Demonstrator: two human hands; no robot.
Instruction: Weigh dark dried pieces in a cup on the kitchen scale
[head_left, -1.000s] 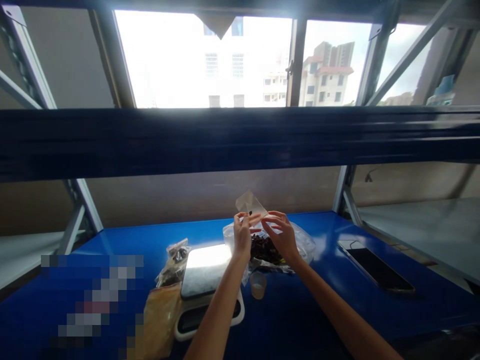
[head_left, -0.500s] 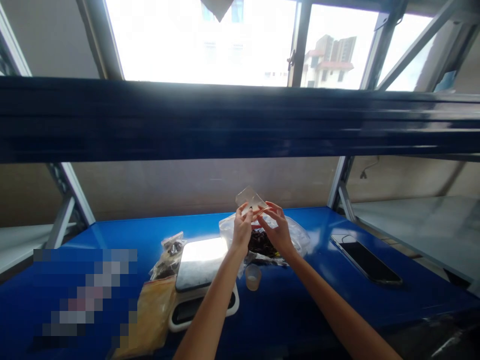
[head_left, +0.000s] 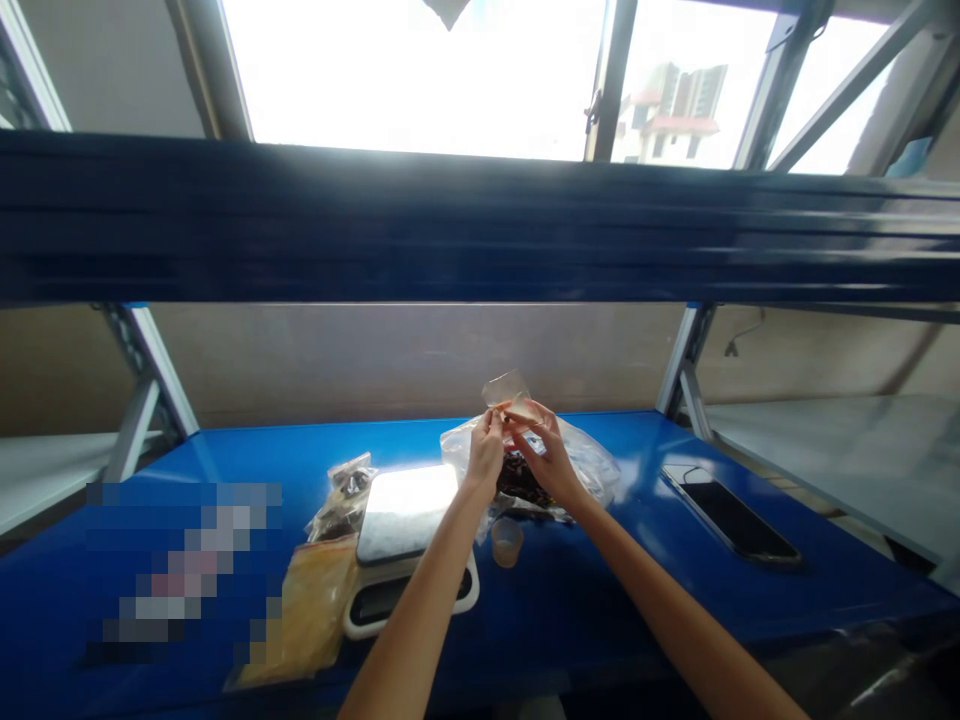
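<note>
Both my hands are raised over the blue table (head_left: 645, 610), pinching one small clear plastic bag (head_left: 505, 389) between them. My left hand (head_left: 486, 453) grips the bag's left lower edge with closed fingers. My right hand (head_left: 544, 452) grips its right lower edge, fingers pressed together. Right below the hands lies a large clear bag of dark pieces (head_left: 525, 478). A small clear cup (head_left: 507, 541) stands in front of that bag.
A white kitchen scale (head_left: 405, 540) sits left of my left arm. Beside it lie a small filled bag (head_left: 343, 494) and a yellowish packet (head_left: 307, 610). A black phone (head_left: 731, 513) lies at the right. A dark blue shelf beam (head_left: 480, 220) crosses overhead.
The small bag has turned to a narrower, more upright shape, and my fingers have closed in tighter on its lower edge. The view has tilted down a little.
</note>
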